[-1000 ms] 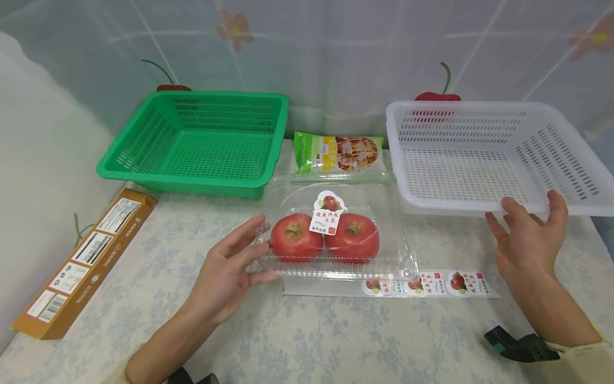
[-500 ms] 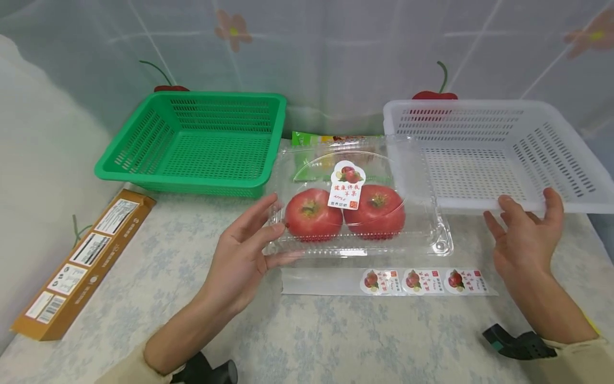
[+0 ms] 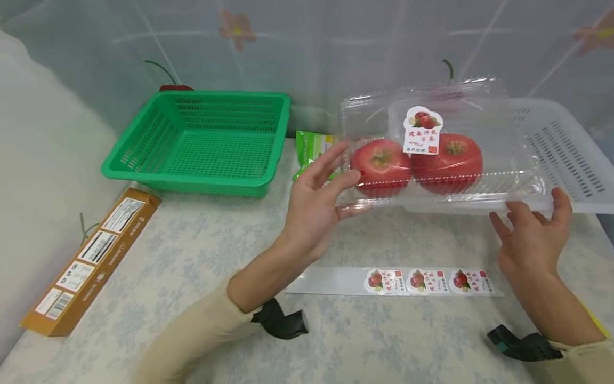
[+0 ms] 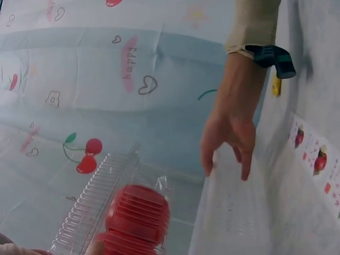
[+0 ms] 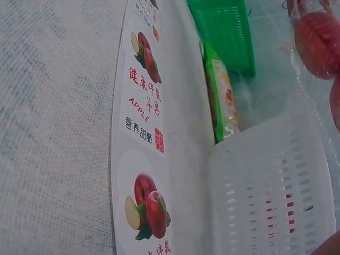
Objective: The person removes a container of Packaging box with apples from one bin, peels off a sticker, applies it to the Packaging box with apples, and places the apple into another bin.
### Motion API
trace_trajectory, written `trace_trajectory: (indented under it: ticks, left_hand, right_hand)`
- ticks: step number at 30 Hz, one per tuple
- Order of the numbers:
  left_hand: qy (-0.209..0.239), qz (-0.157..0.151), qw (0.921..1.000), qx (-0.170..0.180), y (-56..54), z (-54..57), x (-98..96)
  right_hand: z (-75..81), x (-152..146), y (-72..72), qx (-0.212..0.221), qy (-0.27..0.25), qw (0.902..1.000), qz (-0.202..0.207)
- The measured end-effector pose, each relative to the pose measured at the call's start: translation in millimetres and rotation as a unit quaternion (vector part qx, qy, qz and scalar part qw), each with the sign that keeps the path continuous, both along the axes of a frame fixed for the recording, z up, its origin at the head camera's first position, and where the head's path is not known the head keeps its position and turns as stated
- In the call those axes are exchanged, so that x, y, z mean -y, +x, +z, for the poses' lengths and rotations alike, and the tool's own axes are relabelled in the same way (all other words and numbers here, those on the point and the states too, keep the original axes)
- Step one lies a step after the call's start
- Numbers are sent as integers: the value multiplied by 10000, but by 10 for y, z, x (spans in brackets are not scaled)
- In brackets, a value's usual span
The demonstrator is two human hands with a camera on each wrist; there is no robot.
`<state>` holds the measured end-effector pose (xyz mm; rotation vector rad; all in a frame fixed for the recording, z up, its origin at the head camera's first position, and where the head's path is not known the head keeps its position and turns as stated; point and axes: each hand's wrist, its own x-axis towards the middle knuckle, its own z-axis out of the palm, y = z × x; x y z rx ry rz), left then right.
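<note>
My left hand [image 3: 314, 205] grips the left side of a clear plastic clamshell box [image 3: 508, 178], thumb on the near side. Two red apples [image 3: 381, 168] sit inside it, and an apple sticker [image 3: 422, 140] is on its lid. The box is raised over the white basket [image 3: 571, 165], covering much of it in the head view. My right hand [image 3: 534, 240] holds the basket's front rim; in the left wrist view the rim lies between its thumb and fingers [image 4: 245, 164]. Red apple undersides [image 4: 139, 212] show through the box there.
A green basket [image 3: 278, 154] stands at the back left. Between the baskets lies a green food packet [image 3: 309, 149], partly hidden. A strip of apple stickers [image 3: 331, 280] lies on the cloth in front. A long brown carton [image 3: 91, 266] lies along the left side.
My left hand has carried the box with the apples up and to the right, from above the table to over the white basket. My right hand has stayed at the rim.
</note>
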<state>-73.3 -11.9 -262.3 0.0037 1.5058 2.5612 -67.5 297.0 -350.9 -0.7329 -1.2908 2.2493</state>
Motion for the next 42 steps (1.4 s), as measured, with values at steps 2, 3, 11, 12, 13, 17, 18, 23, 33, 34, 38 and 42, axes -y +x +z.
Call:
trace_trajectory:
  ticks: [2,3,11,12,13,17,18,23,33,34,38,42]
  left_hand:
    - [125,30,9999,-21,-72,29,-138]
    - [187,31,9998,-1,-108,42,-204]
    - [396,-186,9986,293,-400,49,-737]
    - [397,-169,9984,375,-437,40,-811]
    - [357,-163,9983,434,-474,28,-885]
    - [342,-96,9970,694,-617,-53,-1169]
    - [302,-72,9969,726,-649,-81,-1233]
    - [-40,72,9971,762,-770,-228,-1531]
    - [-966,427,9902,917,-911,-417,-1876]
    - [-906,421,9906,938,-923,-428,-1884]
    - [-687,246,9922,1010,-968,-461,-1890]
    - [-1656,-2,9816,952,-982,-479,-1893]
  right_hand:
    - [-11,0,4,184,194,9996,-60]
    - [-17,-1,7,242,272,9993,-79]
    - [-34,-8,27,410,603,9972,-143]
    - [-33,-7,26,455,600,9970,-166]
    - [-32,-8,24,480,588,9969,-184]
    - [-23,-1,13,547,543,9967,-237]
    - [-21,0,9,538,526,9969,-242]
    - [-15,11,0,497,478,9973,-247]
    - [-37,21,-17,227,287,9990,-258]
    - [-36,21,-19,216,257,9991,-246]
    - [-36,16,-28,188,256,9992,-236]
    - [-48,10,-34,273,224,9990,-287]
